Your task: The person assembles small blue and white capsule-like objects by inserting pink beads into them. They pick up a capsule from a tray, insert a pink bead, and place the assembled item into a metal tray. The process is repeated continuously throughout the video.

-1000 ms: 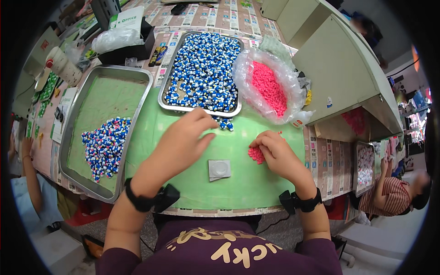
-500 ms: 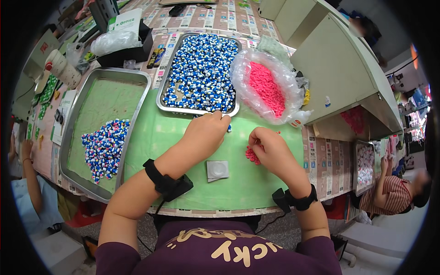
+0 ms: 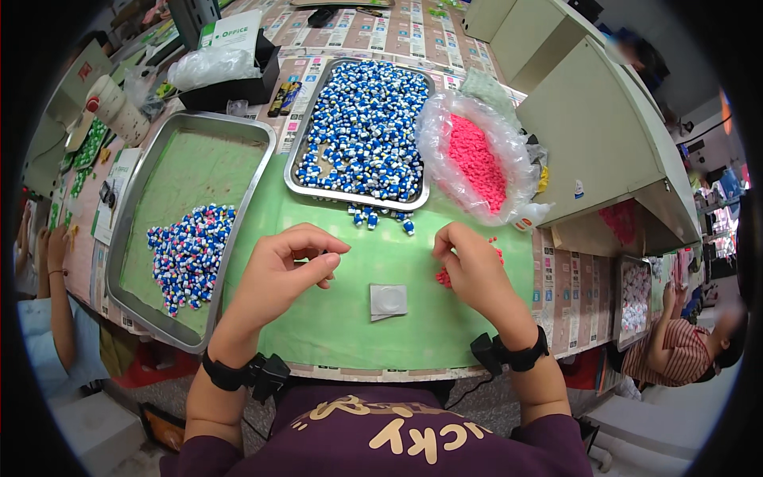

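Observation:
My left hand [image 3: 288, 266] hovers over the green mat, its fingers curled and pinched; a dark blue bit shows at the fingertips, seemingly one of the small blue-and-white pieces. Several such pieces [image 3: 372, 219] lie loose just below the full metal tray [image 3: 300, 181]. At the right, my right hand [image 3: 475, 269] is closed in a pinch beside a small heap of pinkish-red bits [image 3: 443, 277]; whatever its fingertips hold is hidden. Between the hands, nearer me, lies a small white square pad [image 3: 388, 300] with a round mark on it.
A second metal tray [image 3: 266, 143], partly filled with blue, white and pink pieces, stands at the left. A clear plastic bag [image 3: 433, 131] of pinkish-red bits sits right of the full tray. Beyond it rises a grey cabinet [image 3: 588, 135]. Other people sit at both sides.
My left hand has drawn back from the full tray's near edge toward me and left, uncovering loose blue-and-white pieces there. My right hand stays by the pinkish-red bits. The view has shifted slightly.

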The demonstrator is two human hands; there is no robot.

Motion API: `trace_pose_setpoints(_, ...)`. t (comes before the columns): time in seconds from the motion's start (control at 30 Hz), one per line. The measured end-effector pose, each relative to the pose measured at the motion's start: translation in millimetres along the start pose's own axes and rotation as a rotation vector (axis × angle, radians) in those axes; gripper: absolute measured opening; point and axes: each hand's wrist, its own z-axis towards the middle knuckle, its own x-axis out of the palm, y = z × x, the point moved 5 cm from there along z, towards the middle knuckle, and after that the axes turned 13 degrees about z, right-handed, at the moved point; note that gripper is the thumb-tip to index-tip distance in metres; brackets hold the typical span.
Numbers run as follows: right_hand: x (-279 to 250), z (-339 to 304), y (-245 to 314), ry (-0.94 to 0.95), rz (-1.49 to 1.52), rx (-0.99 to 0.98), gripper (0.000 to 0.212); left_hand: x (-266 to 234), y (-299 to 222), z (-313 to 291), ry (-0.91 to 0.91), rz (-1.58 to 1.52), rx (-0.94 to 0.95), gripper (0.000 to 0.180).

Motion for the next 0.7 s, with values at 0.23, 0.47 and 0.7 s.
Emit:
trace_pose_setpoints(0.23,7.1,-11.0,87.7,0.030,0.111,-0.602,0.030,48.5,-7.0,-3.4,0.215,-0.377,-0.117,0.017)
trace_pose_setpoints(0.47,4.4,-22.8,88.8,-0.054,0.178,-0.674,0.031,55.7,-12.5,-7.1,0.284,-0.425,-0.103,0.017)
trace_pose_setpoints(0.7,7.1,-24.1,89.4,-0.089,0.248,-0.693,0.032,58.0,-18.1,-11.7,0.273,-0.406,-0.063,0.018)
